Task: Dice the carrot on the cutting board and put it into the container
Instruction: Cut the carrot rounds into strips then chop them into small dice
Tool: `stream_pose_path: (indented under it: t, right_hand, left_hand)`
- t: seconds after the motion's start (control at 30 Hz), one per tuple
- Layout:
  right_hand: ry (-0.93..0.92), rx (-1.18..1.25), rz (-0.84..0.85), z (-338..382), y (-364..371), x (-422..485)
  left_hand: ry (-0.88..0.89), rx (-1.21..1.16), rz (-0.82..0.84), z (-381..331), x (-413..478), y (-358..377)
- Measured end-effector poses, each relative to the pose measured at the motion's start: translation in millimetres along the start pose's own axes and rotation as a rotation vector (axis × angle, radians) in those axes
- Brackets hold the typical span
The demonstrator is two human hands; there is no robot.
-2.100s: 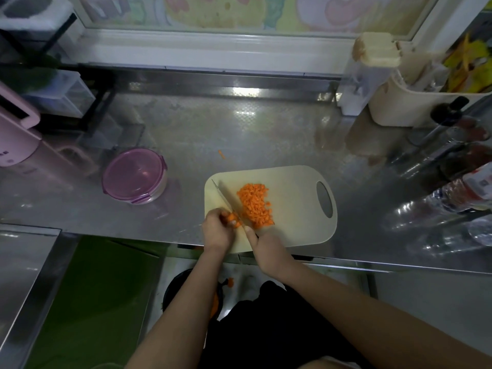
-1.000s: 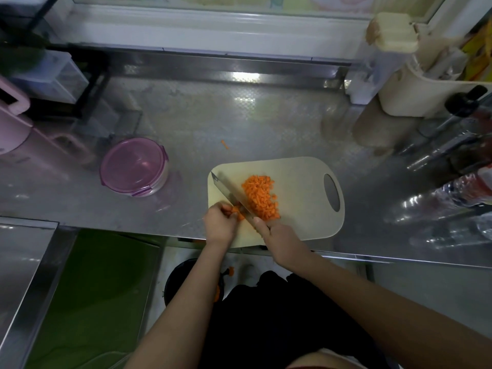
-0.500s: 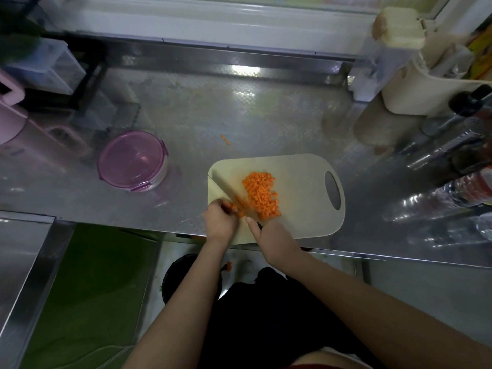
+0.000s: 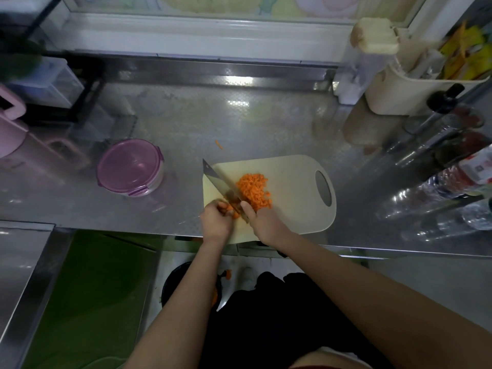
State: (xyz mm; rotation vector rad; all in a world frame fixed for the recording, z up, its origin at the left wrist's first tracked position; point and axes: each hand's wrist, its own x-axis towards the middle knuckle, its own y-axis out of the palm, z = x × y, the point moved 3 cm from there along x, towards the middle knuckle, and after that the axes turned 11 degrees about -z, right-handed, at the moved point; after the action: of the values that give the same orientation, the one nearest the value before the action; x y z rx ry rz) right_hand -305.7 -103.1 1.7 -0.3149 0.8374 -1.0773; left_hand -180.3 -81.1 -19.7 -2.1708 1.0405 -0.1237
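Note:
A cream cutting board (image 4: pixel 292 190) lies near the counter's front edge, with a heap of diced carrot (image 4: pixel 254 191) on its left half. My right hand (image 4: pixel 262 218) grips the handle of a broad knife (image 4: pixel 219 182), whose blade is raised and points up-left over the board's left edge. My left hand (image 4: pixel 215 219) pinches the last carrot pieces (image 4: pixel 233 213) at the board's near left corner, just left of the blade. A round container with a closed purple lid (image 4: pixel 130 166) stands on the counter to the left of the board.
One stray carrot bit (image 4: pixel 218 144) lies on the steel counter behind the board. Bottles (image 4: pixel 452 177) crowd the right side, a cream caddy (image 4: pixel 415 86) stands back right, a pink appliance (image 4: pixel 10 129) at far left. A black bin (image 4: pixel 186 286) sits below the counter edge.
The knife blade has lifted off the board and now shows clearly, after being down in a cut half a second ago. My left hand still holds the carrot at the same corner.

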Motion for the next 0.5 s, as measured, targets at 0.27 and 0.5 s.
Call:
stream_pose_path:
  t: [0.27,0.5]
  right_hand:
    - [-0.010,0.083,-0.061,-0.4,-2.7,-10.4]
    - [0.026,0.023,-0.042,-5.1,4.1,-12.0]
  left_hand:
    - [0.010,-0.027,-0.022,6.3,-2.3,-3.6]
    - [-0.030,-0.010,-0.016,3.0,-1.0,-5.7]
